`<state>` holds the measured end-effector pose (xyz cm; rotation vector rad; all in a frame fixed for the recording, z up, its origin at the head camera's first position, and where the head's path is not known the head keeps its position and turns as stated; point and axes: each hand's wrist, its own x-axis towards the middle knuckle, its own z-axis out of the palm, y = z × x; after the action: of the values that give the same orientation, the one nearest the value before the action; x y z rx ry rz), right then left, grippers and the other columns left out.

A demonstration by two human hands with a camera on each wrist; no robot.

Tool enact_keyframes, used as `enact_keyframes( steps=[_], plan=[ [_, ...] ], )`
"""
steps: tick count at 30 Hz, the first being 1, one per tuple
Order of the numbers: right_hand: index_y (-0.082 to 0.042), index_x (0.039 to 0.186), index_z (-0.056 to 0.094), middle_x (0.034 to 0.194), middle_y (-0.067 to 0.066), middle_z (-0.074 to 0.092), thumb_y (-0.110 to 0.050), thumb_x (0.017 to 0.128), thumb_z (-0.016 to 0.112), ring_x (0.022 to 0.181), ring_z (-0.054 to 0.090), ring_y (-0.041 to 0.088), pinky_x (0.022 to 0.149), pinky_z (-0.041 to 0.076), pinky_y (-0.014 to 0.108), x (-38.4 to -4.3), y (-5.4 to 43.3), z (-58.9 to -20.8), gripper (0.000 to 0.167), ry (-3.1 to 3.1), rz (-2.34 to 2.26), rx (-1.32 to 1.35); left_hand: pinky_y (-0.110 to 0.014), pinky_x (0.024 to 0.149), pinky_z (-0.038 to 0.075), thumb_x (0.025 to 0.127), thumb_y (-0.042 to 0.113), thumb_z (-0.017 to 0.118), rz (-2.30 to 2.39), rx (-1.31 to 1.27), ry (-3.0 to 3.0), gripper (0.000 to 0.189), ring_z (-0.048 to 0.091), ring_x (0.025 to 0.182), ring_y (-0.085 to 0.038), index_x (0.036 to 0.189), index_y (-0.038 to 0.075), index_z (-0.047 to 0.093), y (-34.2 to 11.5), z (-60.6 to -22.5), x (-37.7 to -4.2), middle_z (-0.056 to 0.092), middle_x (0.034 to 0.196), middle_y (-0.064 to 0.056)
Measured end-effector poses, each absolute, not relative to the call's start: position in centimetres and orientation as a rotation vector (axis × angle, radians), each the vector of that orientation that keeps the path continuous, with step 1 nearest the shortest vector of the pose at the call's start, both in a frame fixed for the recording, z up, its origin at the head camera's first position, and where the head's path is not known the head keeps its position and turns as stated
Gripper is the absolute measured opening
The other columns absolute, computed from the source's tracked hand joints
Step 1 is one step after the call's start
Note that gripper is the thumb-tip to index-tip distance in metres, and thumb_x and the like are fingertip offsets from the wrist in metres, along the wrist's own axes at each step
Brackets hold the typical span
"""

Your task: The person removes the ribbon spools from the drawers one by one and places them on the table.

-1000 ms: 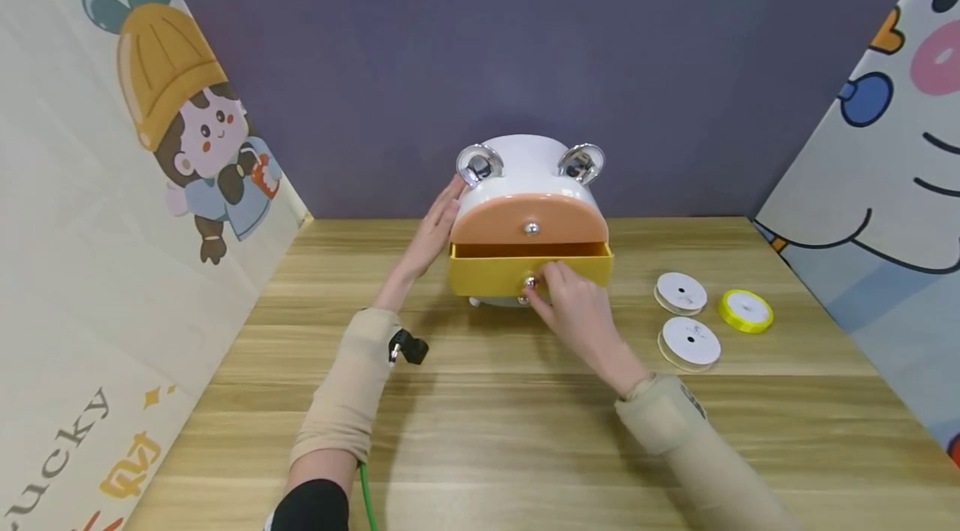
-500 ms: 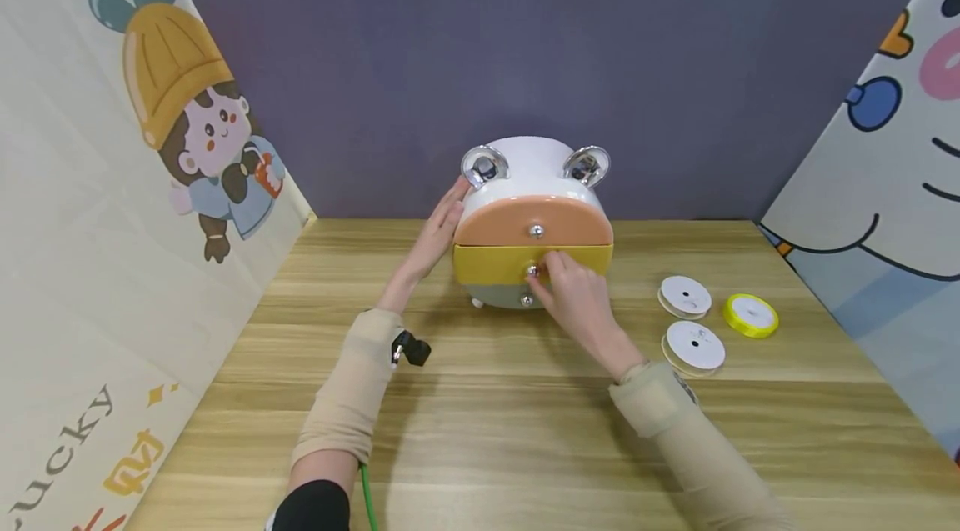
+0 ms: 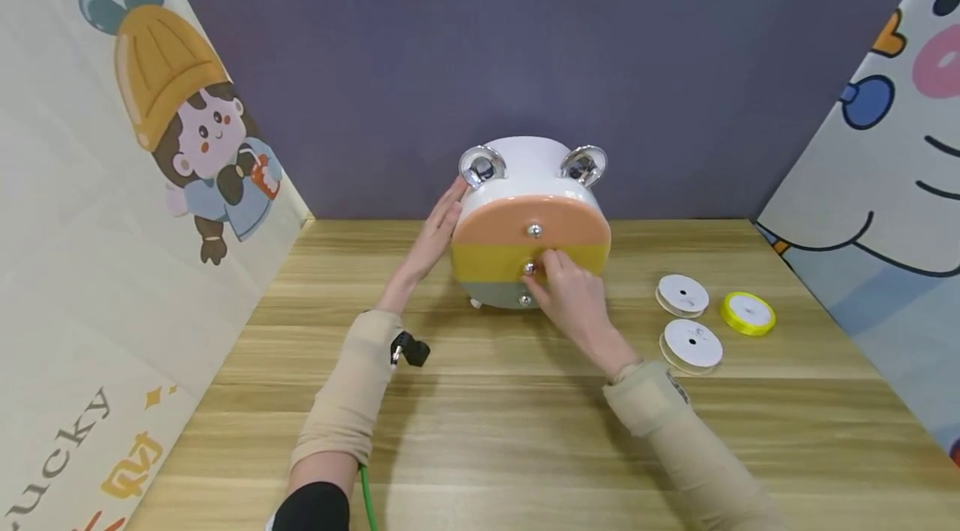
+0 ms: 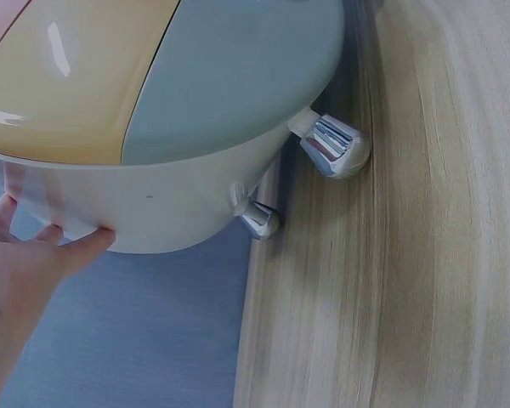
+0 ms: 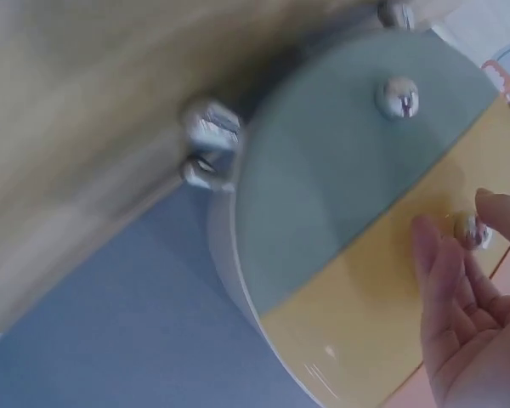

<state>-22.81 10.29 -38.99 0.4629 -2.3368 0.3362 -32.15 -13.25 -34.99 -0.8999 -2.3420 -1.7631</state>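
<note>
One three-drawer cabinet [image 3: 525, 160] stands upright at the back of the counter [image 3: 487, 431], near the dark wall [image 3: 450, 56]. The yellow drawer [image 3: 491, 262] is flush between the orange drawer [image 3: 495, 222] above and the grey-green drawer [image 3: 495, 294] below. The right hand [image 3: 576, 300] is nearly closed, thumb and fingers curled about the middle knob [image 3: 529, 268]; grip firmness cannot be determined. In the head view, this hand obstructs part of the yellow and grey-green fronts. The left hand [image 3: 431, 239] is extended, its fingertips against the cabinet's left side; it grasps nothing. Two silver ears [image 3: 583, 167] project at the top; silver feet [image 4: 333, 146] support the base.

To the right of the cabinet, and apart from it, lie the rear white spool [image 3: 682, 295], the front white spool [image 3: 692, 343] and a yellow-rimmed spool [image 3: 748, 313]. Printed panels [image 3: 67, 264] flank the counter. A green cable [image 3: 367, 498] runs beside the left forearm.
</note>
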Motion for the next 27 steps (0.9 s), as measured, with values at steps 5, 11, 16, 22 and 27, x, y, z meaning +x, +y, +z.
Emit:
enact_keyframes(
  steps=[5, 11, 16, 22, 27],
  plan=[
    [-0.004, 0.083, 0.057, 0.066, 0.007, 0.057, -0.040, 0.080, 0.082, 0.041, 0.048, 0.017, 0.034, 0.038, 0.029, -21.9, 9.9, -41.0, 0.044, -2.396, 0.246, 0.384, -0.049, 0.128, 0.007, 0.108, 0.018, 0.030, -1.777, -0.881, -2.342, 0.049, 0.008, 0.157, -0.024, 0.157, 0.011, 0.027, -13.6, -35.2, -32.3, 0.011, 0.169, -0.008],
    [-0.002, 0.074, 0.057, 0.060, 0.010, 0.057, -0.045, 0.083, 0.078, 0.044, 0.056, 0.026, 0.036, 0.043, 0.038, -22.0, 9.5, -42.6, 0.048, -2.550, 0.236, 0.286, -0.048, 0.128, 0.007, 0.108, 0.020, 0.032, -1.800, -0.858, -2.336, 0.049, 0.009, 0.157, -0.022, 0.157, 0.014, 0.029, -13.7, -35.3, -32.3, 0.012, 0.169, -0.003],
    [-0.007, 0.059, 0.052, 0.052, 0.009, 0.055, -0.046, 0.085, 0.075, 0.044, 0.056, 0.026, 0.035, 0.042, 0.039, -22.4, 9.1, -43.3, 0.052, -2.617, 0.309, 0.220, -0.050, 0.128, 0.007, 0.108, 0.020, 0.031, -1.801, -0.867, -2.357, 0.049, 0.008, 0.157, -0.022, 0.157, 0.015, 0.028, -13.6, -35.4, -32.1, 0.011, 0.169, -0.003],
    [-0.013, 0.051, 0.048, 0.049, 0.007, 0.053, -0.049, 0.087, 0.072, 0.044, 0.055, 0.025, 0.035, 0.039, 0.037, -22.6, 8.5, -43.4, 0.056, -2.630, 0.428, 0.150, -0.049, 0.128, 0.007, 0.108, 0.020, 0.031, -1.798, -0.872, -2.343, 0.049, 0.008, 0.157, -0.022, 0.157, 0.014, 0.028, -13.4, -35.2, -32.0, 0.011, 0.169, -0.003],
    [-0.015, 0.049, 0.046, 0.048, 0.002, 0.049, -0.048, 0.089, 0.070, 0.044, 0.047, 0.018, 0.035, 0.034, 0.029, -22.7, 8.2, -42.8, 0.057, -2.685, 0.585, 0.047, -0.050, 0.128, 0.006, 0.108, 0.020, 0.031, -1.806, -0.877, -2.332, 0.049, 0.008, 0.157, -0.022, 0.157, 0.015, 0.027, -13.4, -34.8, -32.0, 0.011, 0.169, -0.004]
  ],
)
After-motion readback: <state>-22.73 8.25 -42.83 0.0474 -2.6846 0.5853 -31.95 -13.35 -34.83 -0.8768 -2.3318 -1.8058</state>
